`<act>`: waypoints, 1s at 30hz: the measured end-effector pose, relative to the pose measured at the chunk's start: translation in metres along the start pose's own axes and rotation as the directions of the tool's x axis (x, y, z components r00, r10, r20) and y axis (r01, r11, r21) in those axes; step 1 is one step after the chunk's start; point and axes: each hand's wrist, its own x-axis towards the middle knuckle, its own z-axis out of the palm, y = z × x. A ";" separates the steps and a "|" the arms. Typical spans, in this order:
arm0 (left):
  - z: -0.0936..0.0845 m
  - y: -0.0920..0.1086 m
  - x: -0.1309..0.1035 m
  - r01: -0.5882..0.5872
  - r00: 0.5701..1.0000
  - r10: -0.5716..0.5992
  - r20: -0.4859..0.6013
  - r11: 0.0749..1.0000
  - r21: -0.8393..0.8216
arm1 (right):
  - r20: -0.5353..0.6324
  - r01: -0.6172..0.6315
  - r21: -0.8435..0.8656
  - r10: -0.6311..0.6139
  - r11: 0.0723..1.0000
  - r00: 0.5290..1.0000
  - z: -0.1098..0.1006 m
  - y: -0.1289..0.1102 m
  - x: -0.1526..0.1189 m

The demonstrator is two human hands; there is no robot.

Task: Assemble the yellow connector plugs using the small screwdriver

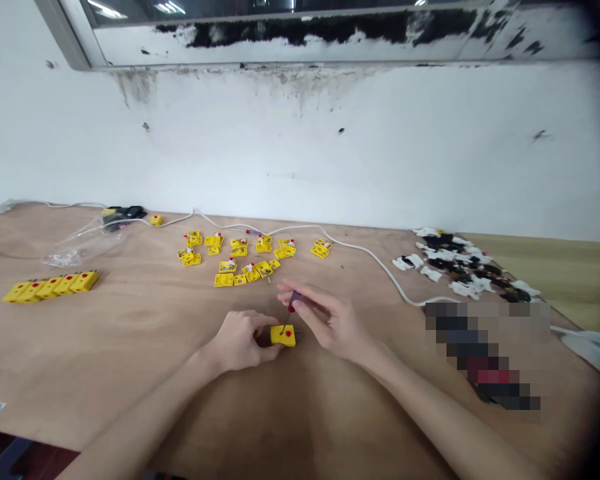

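Note:
A small yellow box with a red button (289, 335) lies on the wooden table in front of me. My left hand (240, 341) is closed on its left side, thumb at the near edge and fingers at the far one. In my right hand (333, 320) is a screwdriver (295, 300) with a dark red and purple handle, pinched between thumb and fingers. Its thin shaft slants down to the top of the box, left of the red button. Whether the tip sits in a screw is too small to tell.
Opened yellow cases (239, 250) lie scattered beyond my hands. A row of yellow boxes (50, 287) stands at the left. Behind runs a white cable (353, 243). Black and white pieces (455, 263) are heaped at the right, near a blurred-out patch (485, 360). A plastic bag (87, 243) lies back left.

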 end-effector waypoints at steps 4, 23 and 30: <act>0.001 0.000 0.001 -0.002 1.000 0.002 0.001 1.000 0.018 | -0.047 0.060 -0.015 -0.061 0.998 0.997 0.001 -0.006 0.002; 0.001 0.003 0.000 0.005 1.000 -0.005 0.015 1.000 0.016 | 0.026 -0.032 0.036 0.031 0.999 0.999 0.003 -0.009 0.002; 0.001 0.003 0.000 -0.004 1.000 0.004 0.017 1.000 0.018 | 0.117 0.030 -0.091 -0.019 0.995 0.993 -0.006 -0.021 0.008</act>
